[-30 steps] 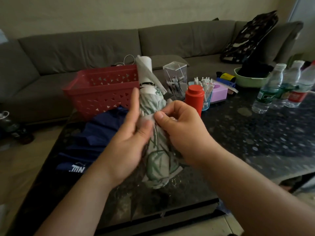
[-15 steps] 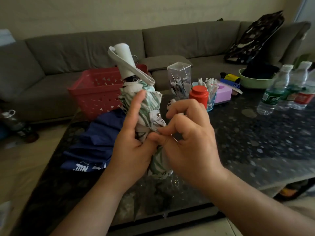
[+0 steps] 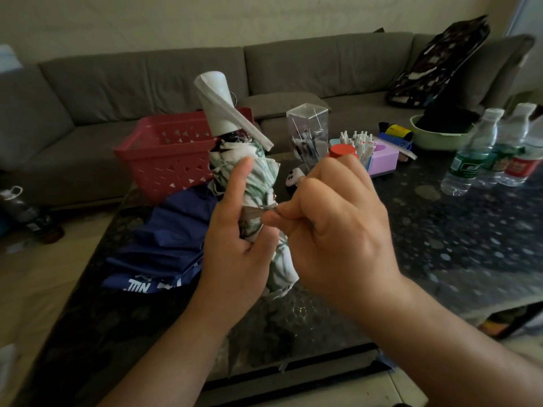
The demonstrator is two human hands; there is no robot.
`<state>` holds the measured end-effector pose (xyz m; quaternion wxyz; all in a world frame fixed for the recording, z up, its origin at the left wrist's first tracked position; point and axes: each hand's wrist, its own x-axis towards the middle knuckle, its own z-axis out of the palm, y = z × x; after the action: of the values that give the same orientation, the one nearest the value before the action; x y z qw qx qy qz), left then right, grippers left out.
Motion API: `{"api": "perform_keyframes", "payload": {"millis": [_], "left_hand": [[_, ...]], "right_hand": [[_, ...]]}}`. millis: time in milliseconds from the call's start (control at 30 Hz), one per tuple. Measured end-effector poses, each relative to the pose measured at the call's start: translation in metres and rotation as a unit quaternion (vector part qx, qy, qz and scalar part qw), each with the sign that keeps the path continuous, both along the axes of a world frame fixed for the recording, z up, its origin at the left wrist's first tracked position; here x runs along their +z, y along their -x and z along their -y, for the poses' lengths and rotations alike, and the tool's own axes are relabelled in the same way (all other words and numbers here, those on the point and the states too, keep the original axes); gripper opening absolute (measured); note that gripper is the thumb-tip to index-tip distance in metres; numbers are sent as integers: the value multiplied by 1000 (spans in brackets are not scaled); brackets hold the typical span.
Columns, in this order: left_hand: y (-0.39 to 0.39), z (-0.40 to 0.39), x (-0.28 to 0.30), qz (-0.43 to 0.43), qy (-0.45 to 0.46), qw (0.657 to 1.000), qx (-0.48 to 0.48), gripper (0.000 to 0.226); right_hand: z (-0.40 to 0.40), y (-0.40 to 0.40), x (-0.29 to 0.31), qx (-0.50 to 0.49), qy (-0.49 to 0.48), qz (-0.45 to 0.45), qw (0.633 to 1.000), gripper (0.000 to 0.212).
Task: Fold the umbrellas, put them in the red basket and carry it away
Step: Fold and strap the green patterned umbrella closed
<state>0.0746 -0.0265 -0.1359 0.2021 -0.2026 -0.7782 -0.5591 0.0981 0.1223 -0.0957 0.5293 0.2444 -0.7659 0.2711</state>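
I hold a folded white-and-green patterned umbrella [image 3: 258, 177] upright over the table, its white handle [image 3: 216, 104] on top with a wrist strap hanging off it. My left hand [image 3: 235, 245] wraps around its body, forefinger raised along the cloth. My right hand [image 3: 332, 227] pinches the umbrella's closing strap [image 3: 254, 214] and pulls it across the bundle. A dark blue umbrella [image 3: 164, 248] lies loosely collapsed on the table to the left. Behind it stands the red basket [image 3: 167, 160], seemingly with nothing in it.
The dark speckled glass table [image 3: 455, 245] carries a clear box [image 3: 307, 127], a red-capped container [image 3: 342, 149], a cup of pens [image 3: 357, 142], a purple box [image 3: 382, 157], a green bowl [image 3: 435, 139] and three water bottles [image 3: 470, 154]. A grey sofa [image 3: 293, 71] runs behind.
The umbrella has risen and turned more upright. My right hand has shifted from tucking the cloth to pinching the strap and drawing it around the bundle.
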Motion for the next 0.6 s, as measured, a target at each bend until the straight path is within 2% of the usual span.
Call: {"api": "perform_keyframes", "payload": {"millis": [100, 200, 267, 367, 500, 600], "left_hand": [[-1, -4, 2, -25, -39, 999, -20, 85], [-4, -11, 9, -56, -89, 994, -38, 81], [-7, -15, 11, -64, -109, 991, -48, 84], [-14, -16, 14, -98, -105, 988, -61, 86], [-18, -13, 15, -158, -66, 983, -65, 89], [-18, -10, 16, -168, -63, 981, -79, 90]], "right_hand": [[-2, 2, -1, 17, 45, 66, 997, 29], [-5, 5, 1, 35, 168, 179, 969, 27], [-7, 8, 1, 55, 218, 221, 949, 26], [-10, 10, 2, 125, 252, 224, 933, 25], [-13, 6, 3, 219, 249, 189, 924, 26], [-13, 2, 5, 269, 251, 190, 910, 26]]}}
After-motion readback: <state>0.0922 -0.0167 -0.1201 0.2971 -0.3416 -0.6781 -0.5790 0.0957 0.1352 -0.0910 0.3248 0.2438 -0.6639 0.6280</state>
